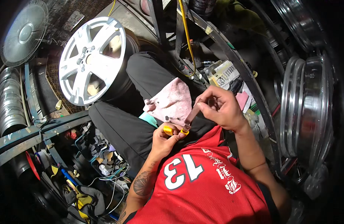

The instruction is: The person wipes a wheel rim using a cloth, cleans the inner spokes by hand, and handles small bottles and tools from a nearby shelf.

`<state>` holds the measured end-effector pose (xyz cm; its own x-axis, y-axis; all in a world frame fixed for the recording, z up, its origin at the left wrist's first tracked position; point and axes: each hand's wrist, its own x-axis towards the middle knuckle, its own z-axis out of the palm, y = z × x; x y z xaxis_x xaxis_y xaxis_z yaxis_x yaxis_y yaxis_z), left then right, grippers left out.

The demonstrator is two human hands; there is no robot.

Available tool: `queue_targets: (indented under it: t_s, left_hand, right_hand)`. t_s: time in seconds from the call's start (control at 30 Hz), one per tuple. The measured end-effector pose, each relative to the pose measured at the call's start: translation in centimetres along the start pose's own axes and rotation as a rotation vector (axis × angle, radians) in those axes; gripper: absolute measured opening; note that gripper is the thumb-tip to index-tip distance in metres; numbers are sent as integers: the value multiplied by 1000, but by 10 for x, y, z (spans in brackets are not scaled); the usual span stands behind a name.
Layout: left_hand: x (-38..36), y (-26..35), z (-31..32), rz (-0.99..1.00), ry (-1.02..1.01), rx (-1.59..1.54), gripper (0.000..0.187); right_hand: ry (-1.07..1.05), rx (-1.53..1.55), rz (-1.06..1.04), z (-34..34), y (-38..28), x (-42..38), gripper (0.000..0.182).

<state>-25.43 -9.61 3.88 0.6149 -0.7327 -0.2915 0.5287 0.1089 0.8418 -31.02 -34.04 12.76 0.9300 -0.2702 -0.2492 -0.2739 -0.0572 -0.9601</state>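
Note:
My left hand (165, 139) is closed around a small bright yellow object (168, 130), its exact kind partly hidden by the fingers. A thin, flat, translucent pinkish strip (193, 113) runs up from beside the yellow object to my right hand (221, 108). The thumb and forefinger of my right hand pinch the strip's upper end. Behind both hands a stained pink cloth (173, 99) lies over my lap, with a bit of pale green material (148, 118) showing under its left edge.
A silver alloy wheel (101, 59) stands tilted beyond my knees, beside a fan (25, 33). Chrome rims (308, 108) stand at the right behind a dark curved metal frame (250, 76). A metal rail (63, 125) crosses the left, above scattered scraps (106, 158) and cables.

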Motion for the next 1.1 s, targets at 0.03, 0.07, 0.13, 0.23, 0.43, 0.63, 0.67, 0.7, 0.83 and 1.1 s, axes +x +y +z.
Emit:
queue_targets:
  t_s: [0.03,0.07,0.13,0.23,0.43,0.63,0.67,0.7,0.83,1.1]
  left_hand:
    - [-1,0,-1,-26,20,-3,26]
    - [-1,0,-2,-53,39,-9,27]
    - [-2,0,-3,-77,58,-20,29]
    - [-1,2,-8,211,-124,-35,26]
    - [-4,-3,-15,246,-105,-28,27]
    - [1,-2,-12,97,46,-103,24]
    - [3,-2,-11,94,42,-106,24]
    - [5,-1,-9,72,114,-50,23]
    - [10,5,1,24,266,141,20]
    - [13,4,12,245,289,804,20]
  right_hand:
    - [29,58,-22,0,1,2,8]
    - [58,115,-43,-1,3,4,8]
    - [84,167,-62,-3,8,6,8]
    - [126,360,-21,-7,17,13,10]
    - [95,371,117,-6,30,9,11]
    - [-127,50,95,9,70,15,14]
    - [-123,49,98,12,72,13,14]
    - [-128,-76,86,16,73,11,16]
    - [-100,-357,77,31,65,6,21]
    - [503,-142,157,-9,123,-2,25]
